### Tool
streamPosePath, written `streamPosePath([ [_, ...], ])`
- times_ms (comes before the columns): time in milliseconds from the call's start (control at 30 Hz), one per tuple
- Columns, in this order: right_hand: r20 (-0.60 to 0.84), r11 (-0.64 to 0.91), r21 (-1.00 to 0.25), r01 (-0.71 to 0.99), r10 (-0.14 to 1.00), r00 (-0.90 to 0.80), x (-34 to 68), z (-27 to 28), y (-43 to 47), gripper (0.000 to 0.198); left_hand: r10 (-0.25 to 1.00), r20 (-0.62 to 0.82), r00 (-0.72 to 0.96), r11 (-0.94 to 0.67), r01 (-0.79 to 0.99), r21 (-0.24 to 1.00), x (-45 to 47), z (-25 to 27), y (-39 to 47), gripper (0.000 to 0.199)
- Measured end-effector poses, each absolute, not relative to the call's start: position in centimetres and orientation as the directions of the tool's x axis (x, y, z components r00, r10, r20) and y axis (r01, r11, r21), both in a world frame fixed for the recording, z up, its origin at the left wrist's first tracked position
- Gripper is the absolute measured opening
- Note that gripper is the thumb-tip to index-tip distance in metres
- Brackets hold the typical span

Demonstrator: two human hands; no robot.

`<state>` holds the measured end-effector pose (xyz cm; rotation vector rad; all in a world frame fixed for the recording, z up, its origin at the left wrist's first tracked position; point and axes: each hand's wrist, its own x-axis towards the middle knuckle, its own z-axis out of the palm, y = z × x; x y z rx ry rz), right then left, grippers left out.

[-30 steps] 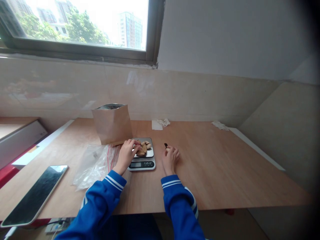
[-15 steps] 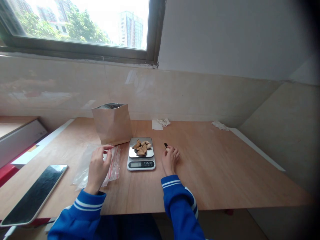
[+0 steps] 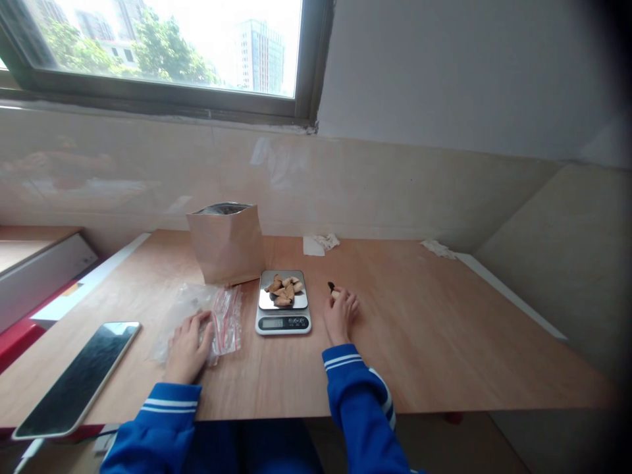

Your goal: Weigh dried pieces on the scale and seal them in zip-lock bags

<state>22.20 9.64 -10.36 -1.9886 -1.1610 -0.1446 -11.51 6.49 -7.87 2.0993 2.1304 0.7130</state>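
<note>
My left hand (image 3: 188, 347) lies on the clear zip bags (image 3: 228, 322), fingers loosely bent and resting flat, gripping nothing that shows. My right hand (image 3: 340, 317) rests on the table right of the scale, its fingers closed on a small dried piece (image 3: 332, 288) with a dark tip and a pale body. Between the hands stands a white kitchen scale (image 3: 283, 327). Several dried brown and pale pieces (image 3: 284, 293), which look like dried mushroom, are heaped on its metal plate. The reading on its display is too faint to make out.
A brown paper pouch (image 3: 227, 243) with a silvery lining stands open behind the scale. A phone (image 3: 76, 382) with a cable (image 3: 30, 454) lies at the left front. Crumpled tissue (image 3: 326, 241) and more white paper (image 3: 437, 249) lie along the back edge by the wall.
My left hand has come down from above the zip bags and now rests on them. The right hand keeps its hold on the dried piece. The view has shifted slightly.
</note>
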Motion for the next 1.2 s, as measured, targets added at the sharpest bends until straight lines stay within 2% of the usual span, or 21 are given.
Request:
streamPosePath([
  [133, 0.484, -0.162, -0.625, 0.763, 0.687, 0.542, 21.9, -9.5, 9.5, 0.019, 0.941, 0.333, -0.053, -0.086, 0.917, 0.39, -11.7, -8.1, 6.6, 0.047],
  [267, 0.496, -0.05, -0.639, 0.768, 0.736, 0.46, 21.6, -7.9, 8.7, 0.03, 0.905, 0.42, -0.061, -0.155, 0.874, 0.46, -12.4, -8.6, 6.7, 0.044],
  [367, 0.504, 0.008, -0.642, 0.767, 0.758, 0.414, 21.3, -6.7, 7.8, 0.031, 0.855, 0.509, -0.1, -0.214, 0.826, 0.522, -12.4, -8.3, 6.4, 0.044],
  [467, 0.515, 0.086, -0.649, 0.756, 0.781, 0.354, 20.0, -5.4, 6.7, 0.031, 0.799, 0.592, -0.108, -0.316, 0.761, 0.566, -11.1, -6.9, 5.5, 0.042],
  [600, 0.528, 0.226, -0.662, 0.715, 0.817, 0.231, 15.8, -4.1, 4.8, 0.019, 0.747, 0.665, -0.002, -0.483, 0.686, 0.545, -7.9, -4.3, 3.9, 0.03],
  [633, 0.521, 0.279, -0.685, 0.673, 0.833, 0.185, 14.4, -3.9, 4.3, 0.018, 0.726, 0.687, 0.036, -0.531, 0.663, 0.527, -7.0, -3.8, 3.5, 0.028],
  [700, 0.414, 0.351, -0.853, 0.386, 0.905, 0.091, 12.0, -3.7, 3.5, 0.027, 0.689, 0.718, 0.095, -0.606, 0.618, 0.5, -5.5, -3.1, 3.0, 0.026],
  [767, 0.301, 0.299, -0.949, 0.104, 0.954, 0.009, 10.5, -3.9, 3.1, 0.034, 0.656, 0.745, 0.121, -0.654, 0.584, 0.481, -4.6, -2.9, 2.6, 0.021],
  [800, 0.258, 0.258, -0.966, 0.021, 0.966, -0.005, 10.2, -4.1, 3.1, 0.032, 0.642, 0.76, 0.1, -0.66, 0.577, 0.481, -4.4, -2.9, 2.6, 0.017],
  [933, 0.166, 0.168, -0.981, -0.095, 0.986, 0.033, 11.8, -4.6, 3.3, 0.03, 0.588, 0.794, -0.151, -0.604, 0.57, 0.556, -5.0, -3.2, 2.8, 0.01],
  [1000, 0.153, 0.15, -0.986, -0.075, 0.987, -0.043, 13.3, -4.4, 3.3, 0.034, 0.58, 0.778, -0.241, -0.573, 0.558, 0.6, -5.5, -3.6, 3.3, 0.012],
  [1067, 0.191, 0.194, -0.98, 0.031, 0.978, -0.084, 14.8, -4.0, 3.3, 0.033, 0.563, 0.769, -0.303, -0.556, 0.55, 0.623, -5.6, -3.9, 4.1, 0.015],
  [1133, 0.3, 0.293, -0.927, 0.233, 0.954, -0.006, 15.8, -3.5, 3.6, 0.032, 0.52, 0.774, -0.361, -0.55, 0.551, 0.627, -5.4, -4.2, 5.2, 0.018],
  [1200, 0.43, 0.354, -0.802, 0.481, 0.901, 0.054, 16.4, -3.3, 4.2, 0.031, 0.49, 0.785, -0.379, -0.553, 0.56, 0.616, -4.8, -4.5, 6.5, 0.022],
])
